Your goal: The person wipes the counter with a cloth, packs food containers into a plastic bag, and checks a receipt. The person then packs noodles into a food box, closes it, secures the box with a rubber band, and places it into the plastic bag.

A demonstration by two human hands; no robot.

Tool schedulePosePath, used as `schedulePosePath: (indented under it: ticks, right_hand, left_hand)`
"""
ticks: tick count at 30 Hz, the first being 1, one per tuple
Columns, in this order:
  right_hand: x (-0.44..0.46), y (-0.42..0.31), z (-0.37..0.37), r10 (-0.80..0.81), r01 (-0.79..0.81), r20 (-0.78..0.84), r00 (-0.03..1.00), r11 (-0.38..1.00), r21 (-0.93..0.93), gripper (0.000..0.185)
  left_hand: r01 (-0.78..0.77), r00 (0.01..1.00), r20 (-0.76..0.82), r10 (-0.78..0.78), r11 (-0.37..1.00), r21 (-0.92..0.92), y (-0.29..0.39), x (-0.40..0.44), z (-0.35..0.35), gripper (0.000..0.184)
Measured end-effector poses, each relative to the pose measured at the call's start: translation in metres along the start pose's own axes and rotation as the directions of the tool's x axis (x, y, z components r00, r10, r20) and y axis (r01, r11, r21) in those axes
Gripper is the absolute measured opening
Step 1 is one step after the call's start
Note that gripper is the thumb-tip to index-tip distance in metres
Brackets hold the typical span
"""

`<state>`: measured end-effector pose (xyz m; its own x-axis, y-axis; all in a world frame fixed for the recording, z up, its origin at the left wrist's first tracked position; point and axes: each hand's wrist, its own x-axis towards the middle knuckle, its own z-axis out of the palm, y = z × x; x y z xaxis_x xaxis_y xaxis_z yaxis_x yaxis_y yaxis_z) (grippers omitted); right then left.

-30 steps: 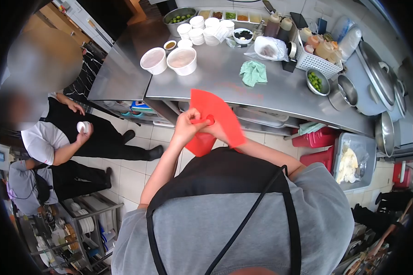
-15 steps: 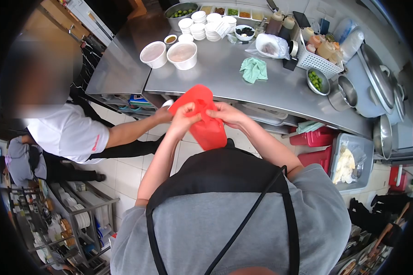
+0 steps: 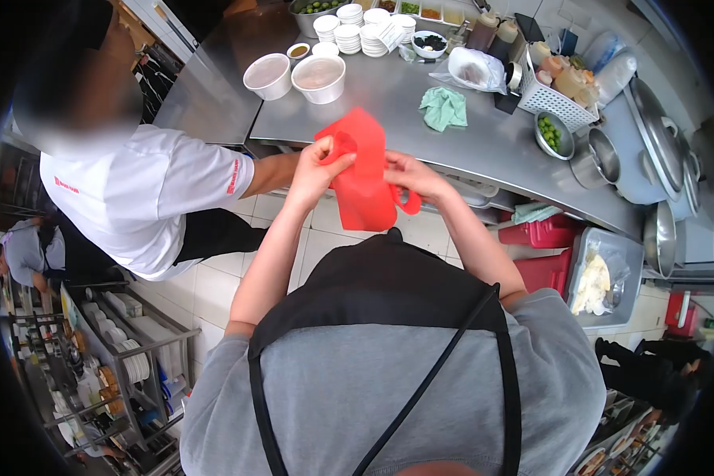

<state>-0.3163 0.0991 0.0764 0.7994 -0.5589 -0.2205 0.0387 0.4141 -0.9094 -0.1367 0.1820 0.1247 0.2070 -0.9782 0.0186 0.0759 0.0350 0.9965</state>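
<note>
Between my two hands, in front of the counter's edge, is a red cloth bag (image 3: 362, 190) with a handle loop hanging out at its lower right. My left hand (image 3: 319, 170) pinches its left side near the top, thumb and fingers closed on the fabric. On the other side my right hand (image 3: 414, 175) grips the right edge, just above the loop. Two white lidded tubs, the left tub (image 3: 267, 77) and the right tub (image 3: 319, 79), stand on the counter beyond the bag.
A co-worker in a white shirt (image 3: 135, 190) stands close on my left, one arm reaching behind my left forearm. On the steel counter (image 3: 373, 111) are stacked white cups (image 3: 349, 38), a green cloth (image 3: 443, 108) and a bowl of green limes (image 3: 554, 136). A grey bin (image 3: 623, 262) stands lower right.
The bag has been lifted slightly and opened out, and its handle loop now shows. My hands have moved farther apart. The co-worker has come closer to the counter.
</note>
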Motion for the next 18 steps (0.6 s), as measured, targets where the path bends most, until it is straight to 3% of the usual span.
schedulePosePath:
  ticks: [2,3,4,5,6,8,10,11,13,14,16,17,18]
  right_hand:
    - [0.004,0.004,0.01,-0.24,0.237,0.051,0.969,0.863,-0.447,0.04]
    - [0.009,0.016,0.003,-0.231,0.202,-0.058,0.971,0.927,-0.315,0.033]
    - [0.017,0.022,-0.012,-0.231,0.202,-0.058,0.971,0.927,-0.316,0.033]
    - [0.026,0.023,-0.032,-0.307,0.194,-0.26,0.915,0.902,-0.386,0.027]
    - [0.03,0.02,-0.05,-0.383,0.168,-0.441,0.812,0.876,-0.452,0.022]
    - [0.018,0.008,-0.083,-0.596,0.177,-0.617,0.513,0.777,-0.604,0.009]
    - [0.007,0.004,-0.116,-0.644,0.266,-0.672,0.366,0.765,-0.587,0.007]
    - [0.003,-0.003,-0.118,-0.645,0.267,-0.67,0.368,0.763,-0.589,0.007]
    - [-0.004,-0.017,-0.12,-0.417,0.631,-0.873,0.252,0.755,-0.179,0.014]
    - [-0.005,-0.022,-0.116,-0.418,0.631,-0.873,0.253,0.755,-0.179,0.014]
    - [-0.002,-0.029,-0.102,-0.66,0.423,-0.706,0.258,0.734,-0.532,0.019]
    - [0.005,-0.028,-0.089,-0.787,0.377,-0.535,0.307,0.617,-0.691,0.018]
    - [0.004,-0.036,-0.056,-0.826,0.26,-0.429,0.366,0.533,-0.805,0.018]
  left_hand:
    - [-0.094,0.986,0.15,0.074,0.987,0.131,-0.013,0.006,-0.001,0.028]
    - [-0.104,0.989,0.127,0.074,0.962,0.254,-0.018,0.006,-0.001,0.035]
    - [-0.105,0.989,0.127,0.074,0.962,0.253,-0.02,0.006,-0.004,0.035]
    - [-0.114,0.993,0.046,0.105,0.936,0.334,-0.024,0.006,-0.012,0.032]
    - [-0.115,0.989,-0.033,0.141,0.904,0.412,-0.026,0.005,-0.019,0.03]
    - [-0.136,0.941,-0.172,0.293,0.79,0.598,-0.022,0.0,-0.038,0.024]
    - [-0.096,0.899,-0.274,0.341,0.765,0.637,-0.023,-0.008,-0.062,0.023]
    - [-0.095,0.898,-0.277,0.342,0.765,0.637,-0.029,-0.011,-0.076,0.023]
    - [0.138,0.867,-0.409,0.284,0.652,0.745,-0.041,-0.02,-0.094,0.021]
    - [0.138,0.867,-0.41,0.284,0.653,0.745,-0.043,-0.021,-0.093,0.021]
    - [-0.045,0.888,-0.316,0.335,0.745,0.665,-0.044,-0.021,-0.083,0.019]
    - [-0.138,0.882,-0.197,0.428,0.633,0.761,-0.025,-0.021,-0.063,0.023]
    - [-0.219,0.872,-0.166,0.46,0.671,0.708,-0.01,-0.019,-0.039,0.032]
